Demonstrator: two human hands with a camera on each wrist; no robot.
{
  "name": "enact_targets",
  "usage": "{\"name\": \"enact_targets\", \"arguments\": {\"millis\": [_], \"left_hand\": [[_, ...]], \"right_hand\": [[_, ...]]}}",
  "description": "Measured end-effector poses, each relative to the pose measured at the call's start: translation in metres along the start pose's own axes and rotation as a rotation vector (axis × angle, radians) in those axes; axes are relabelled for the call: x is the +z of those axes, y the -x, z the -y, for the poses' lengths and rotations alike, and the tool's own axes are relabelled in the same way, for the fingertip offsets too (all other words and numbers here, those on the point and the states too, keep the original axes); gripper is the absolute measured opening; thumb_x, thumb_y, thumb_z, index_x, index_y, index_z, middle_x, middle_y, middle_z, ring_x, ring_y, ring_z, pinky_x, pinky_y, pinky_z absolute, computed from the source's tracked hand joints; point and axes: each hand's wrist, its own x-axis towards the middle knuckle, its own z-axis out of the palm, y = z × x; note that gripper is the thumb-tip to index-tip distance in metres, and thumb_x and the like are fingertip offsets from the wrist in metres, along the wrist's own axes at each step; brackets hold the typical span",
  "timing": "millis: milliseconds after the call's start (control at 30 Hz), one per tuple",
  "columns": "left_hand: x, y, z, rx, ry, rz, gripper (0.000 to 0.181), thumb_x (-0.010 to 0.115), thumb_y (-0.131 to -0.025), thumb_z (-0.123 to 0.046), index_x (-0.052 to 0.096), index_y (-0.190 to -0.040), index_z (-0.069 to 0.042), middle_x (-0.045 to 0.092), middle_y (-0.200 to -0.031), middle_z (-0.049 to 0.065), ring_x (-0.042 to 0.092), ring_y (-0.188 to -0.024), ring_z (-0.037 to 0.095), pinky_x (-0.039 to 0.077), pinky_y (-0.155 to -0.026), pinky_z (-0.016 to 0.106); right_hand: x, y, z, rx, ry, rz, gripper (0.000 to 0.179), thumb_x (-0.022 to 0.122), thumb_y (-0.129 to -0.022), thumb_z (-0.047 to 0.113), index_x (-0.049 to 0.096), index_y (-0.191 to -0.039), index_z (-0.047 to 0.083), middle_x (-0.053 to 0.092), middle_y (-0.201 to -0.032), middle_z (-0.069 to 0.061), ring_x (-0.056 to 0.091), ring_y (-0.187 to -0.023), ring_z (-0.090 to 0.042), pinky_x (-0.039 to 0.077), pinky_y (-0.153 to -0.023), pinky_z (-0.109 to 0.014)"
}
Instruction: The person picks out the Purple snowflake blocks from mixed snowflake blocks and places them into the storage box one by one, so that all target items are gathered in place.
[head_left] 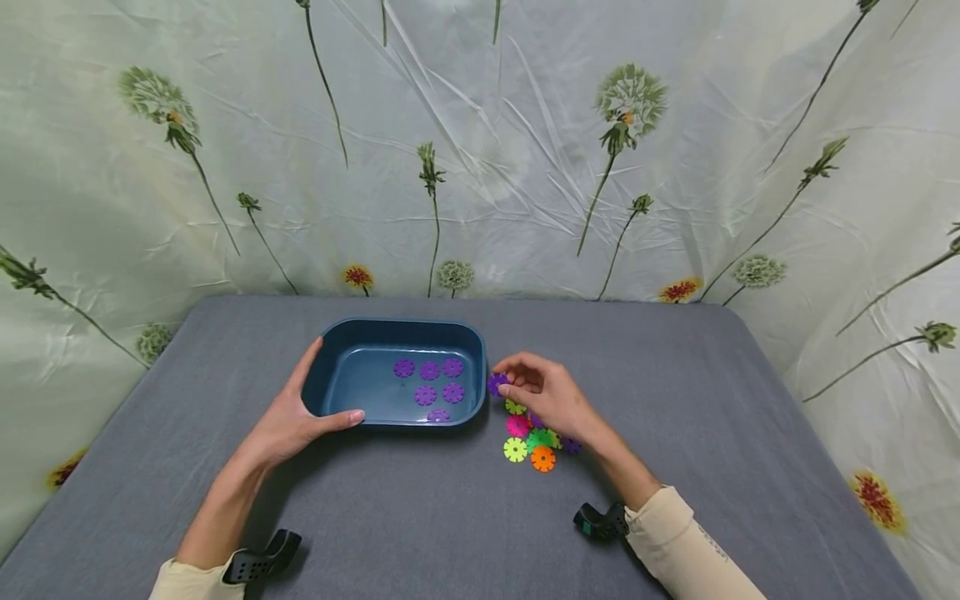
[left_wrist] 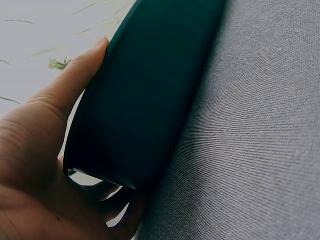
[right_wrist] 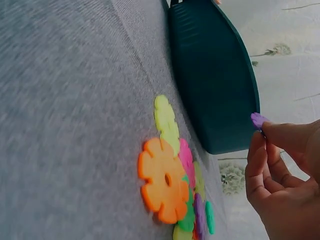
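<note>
A blue plastic tub [head_left: 393, 417] sits on the table with several purple notched discs [head_left: 426, 395] lying flat on its floor. My left hand [head_left: 292, 417] grips the tub's left end, thumb along the near rim and fingers round the far corner. In the left wrist view, the thumb [left_wrist: 75, 75] lies against the tub's rim. Just outside the tub's right wall, my right hand [head_left: 551, 392] pinches a purple disc [right_wrist: 258, 120] between thumb and fingertips. Below that hand is a loose pile of notched discs, among them an orange disc [head_left: 543, 458], a pink disc [head_left: 517, 426] and a yellow disc [head_left: 515, 450].
Grey cloth covers the table [head_left: 420, 517]. A pale curtain [head_left: 510, 167] with dandelion prints hangs behind and at both sides. Each wrist wears a black strap device, one on the left wrist [head_left: 258, 565] and one on the right [head_left: 603, 521].
</note>
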Motion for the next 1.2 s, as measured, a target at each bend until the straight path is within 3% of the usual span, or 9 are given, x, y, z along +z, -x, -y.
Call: {"name": "enact_targets", "arguments": {"millis": [300,733,900,1000,1200], "left_hand": [[0.0,0.0,-0.001,-0.017,0.003,0.002,0.134,0.089,-0.081,-0.041,-0.016,-0.166,-0.036,-0.007,-0.175,0.025,0.01,-0.154,0.06,0.02,-0.114,0.082],[0.001,-0.002,0.001,-0.001,0.005,0.003,0.135,0.089,-0.081,-0.039,-0.015,-0.167,-0.034,-0.006,-0.175,0.025,0.009,-0.155,0.06,0.019,-0.115,0.082],[0.0,-0.002,0.002,0.006,0.0,0.005,0.135,0.089,-0.081,-0.039,-0.015,-0.167,-0.033,-0.007,-0.174,0.026,0.009,-0.154,0.061,0.02,-0.114,0.082],[0.001,-0.002,0.001,0.008,0.001,0.004,0.135,0.09,-0.081,-0.039,-0.014,-0.167,-0.034,-0.006,-0.175,0.026,0.009,-0.155,0.06,0.019,-0.114,0.082],[0.0,-0.001,0.001,0.008,0.004,-0.002,0.134,0.09,-0.081,-0.04,-0.013,-0.166,-0.038,-0.005,-0.175,0.024,0.009,-0.156,0.059,0.018,-0.115,0.082]], "right_hand": [[0.005,-0.008,0.006,-0.022,-0.043,-0.074,0.022,0.071,-0.098,0.008,0.071,-0.119,0.004,0.07,-0.109,-0.016,0.064,-0.093,-0.023,0.056,-0.08,-0.019],[0.012,-0.016,0.019,-0.042,-0.114,-0.07,0.022,0.069,-0.099,0.006,0.071,-0.121,0.003,0.07,-0.114,-0.019,0.069,-0.095,-0.027,0.057,-0.081,-0.02],[0.016,-0.02,0.022,-0.036,-0.127,-0.065,0.021,0.069,-0.1,0.006,0.071,-0.121,0.004,0.071,-0.113,-0.018,0.07,-0.094,-0.026,0.059,-0.082,-0.026],[0.018,-0.023,0.024,-0.029,-0.135,-0.061,0.021,0.069,-0.1,0.007,0.071,-0.121,0.004,0.072,-0.112,-0.018,0.072,-0.095,-0.032,0.06,-0.082,-0.028],[0.022,-0.029,0.031,-0.022,-0.158,-0.044,0.022,0.07,-0.099,0.007,0.071,-0.121,0.004,0.072,-0.114,-0.018,0.071,-0.101,-0.043,0.057,-0.08,-0.021]]}}
